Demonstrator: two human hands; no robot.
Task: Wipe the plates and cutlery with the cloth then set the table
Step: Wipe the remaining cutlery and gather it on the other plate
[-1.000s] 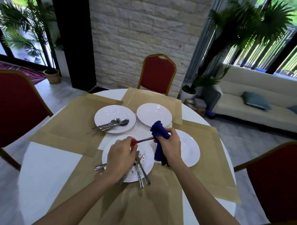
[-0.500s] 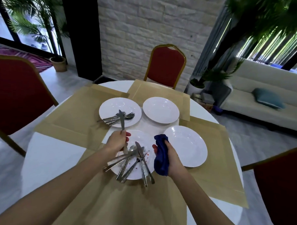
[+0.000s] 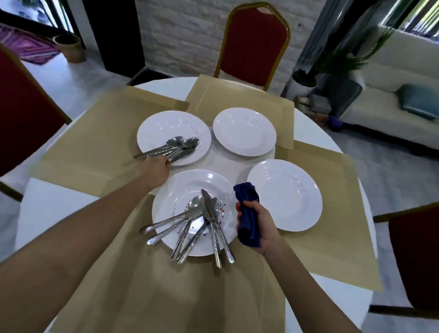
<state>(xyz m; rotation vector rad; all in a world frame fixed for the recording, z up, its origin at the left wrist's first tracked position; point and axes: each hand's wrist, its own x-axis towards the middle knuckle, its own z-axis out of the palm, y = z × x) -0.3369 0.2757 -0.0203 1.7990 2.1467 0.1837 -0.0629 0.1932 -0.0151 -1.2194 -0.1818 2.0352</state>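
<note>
Landmark: stained plate (image 3: pixel 173 202), the plate nearest the person, with red specks on its face.

Unwiped cutlery (image 3: pixel 203 217): lies heaped on the stained plate, with the heads at its centre. The handles fan out over its near rim onto the placemat (image 3: pixel 157 289).
- Judged: thin metal, stiff, light and slick. The pieces cross one another, so lifting one may drag its neighbours.
- Best taken by an overhanging handle end, one piece at a time. The knife (image 3: pixel 206 203) lies on top.

Plates: probably ceramic, so smooth and breakable. Judged best steadied at the rim while wiped.

Cloth (image 3: pixel 246 214): blue, soft and bunched. It is just right of the stained plate, above the table (image 3: pixel 35 208).
- Right hand (image 3: pixel 258 224): wrapped around the cloth, thumb across it. The nearest handles are just to its left, not touching it.

Left hand (image 3: pixel 155 169): reaches beyond the stained plate to the far left, at the near rim of the second plate (image 3: pixel 165 125).
- It meets the handle ends of the sorted cutlery (image 3: pixel 175 146) lying there.
- The fingers are hidden behind the hand; whether they pinch a piece cannot be told.

Two bare plates sit beyond and to the right of the stained plate.
</note>
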